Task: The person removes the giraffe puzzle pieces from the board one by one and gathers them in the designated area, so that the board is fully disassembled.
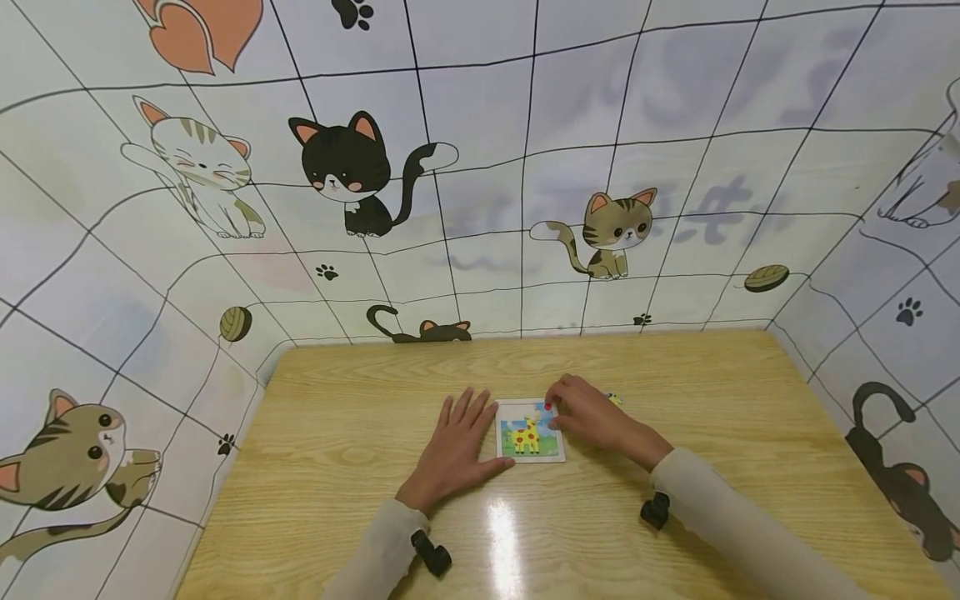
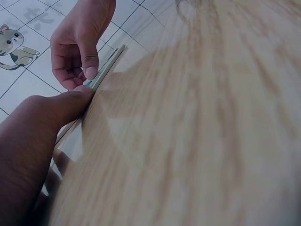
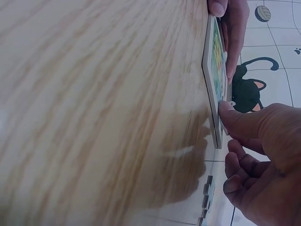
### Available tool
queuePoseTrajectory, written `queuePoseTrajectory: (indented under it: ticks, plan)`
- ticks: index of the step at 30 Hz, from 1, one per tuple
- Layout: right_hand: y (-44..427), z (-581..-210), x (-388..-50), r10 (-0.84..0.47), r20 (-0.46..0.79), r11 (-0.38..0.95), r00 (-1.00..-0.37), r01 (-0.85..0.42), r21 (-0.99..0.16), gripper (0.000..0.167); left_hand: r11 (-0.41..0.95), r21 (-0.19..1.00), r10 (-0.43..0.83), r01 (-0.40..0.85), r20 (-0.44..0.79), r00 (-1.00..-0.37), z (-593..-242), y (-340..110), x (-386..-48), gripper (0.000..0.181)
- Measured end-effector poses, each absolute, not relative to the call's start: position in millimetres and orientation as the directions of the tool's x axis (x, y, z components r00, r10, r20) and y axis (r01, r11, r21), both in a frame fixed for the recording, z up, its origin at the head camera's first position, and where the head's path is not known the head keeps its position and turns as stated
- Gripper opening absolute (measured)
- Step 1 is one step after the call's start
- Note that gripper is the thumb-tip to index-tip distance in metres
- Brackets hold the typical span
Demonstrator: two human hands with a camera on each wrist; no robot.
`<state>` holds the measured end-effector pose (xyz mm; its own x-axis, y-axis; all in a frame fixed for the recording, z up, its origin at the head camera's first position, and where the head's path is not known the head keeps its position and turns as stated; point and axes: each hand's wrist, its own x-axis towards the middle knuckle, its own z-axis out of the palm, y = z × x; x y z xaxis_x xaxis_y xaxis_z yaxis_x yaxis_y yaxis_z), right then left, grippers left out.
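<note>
A small puzzle board [image 1: 531,447] with a white frame and a yellow giraffe with red spots lies flat on the wooden table; its upper left part shows bare white. My left hand [image 1: 456,450] rests along the board's left side with fingers spread, thumb at the lower left corner. At the upper right corner, my right hand [image 1: 592,414] pinches a puzzle piece [image 1: 548,407] with a bit of red on it against the board. Most of that piece is hidden by the fingers. From the right wrist view, the right thumb [image 3: 230,113] touches the board's surface.
Just beyond the right hand lies a loose blue and yellow puzzle piece [image 1: 614,399], partly covered. Jigsaw-edged pieces [image 3: 207,197] also show in the right wrist view. The wooden table [image 1: 322,450] meets walls covered with cat drawings at its back.
</note>
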<state>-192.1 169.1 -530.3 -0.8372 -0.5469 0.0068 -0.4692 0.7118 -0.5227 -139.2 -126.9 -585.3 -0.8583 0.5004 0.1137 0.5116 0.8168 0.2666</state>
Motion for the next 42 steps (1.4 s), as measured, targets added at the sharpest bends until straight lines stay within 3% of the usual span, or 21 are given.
queuePoseTrajectory:
  ticks: [7,15,31,42]
  plan:
    - [170.1,-529.9,-188.9,-0.518,0.001,0.702,-0.855,-0.426,-0.571,0.023,0.819,0.268,0.498,0.508,0.110,-0.860,-584.8,-126.2,-139.0,0.102]
    - [168.2,-535.8,-192.1,-0.465,0.038,0.649,-0.885,-0.369,-0.665,0.005,0.817,0.263,0.500,0.513,0.120,-0.858,-586.1,-127.4,-139.8,0.101]
    - [169.8,-537.1,-188.2,-0.460,0.121,0.545,-0.880,-0.387,-0.744,0.009,0.808,0.262,0.507,0.528,0.149,-0.849,-586.1,-128.3,-140.3,0.101]
    - [189.7,-528.3,-183.3,-0.364,0.192,0.514,-0.911,-0.368,-0.775,0.004,0.810,0.289,0.499,0.509,0.116,-0.859,-584.3,-126.5,-139.9,0.102]
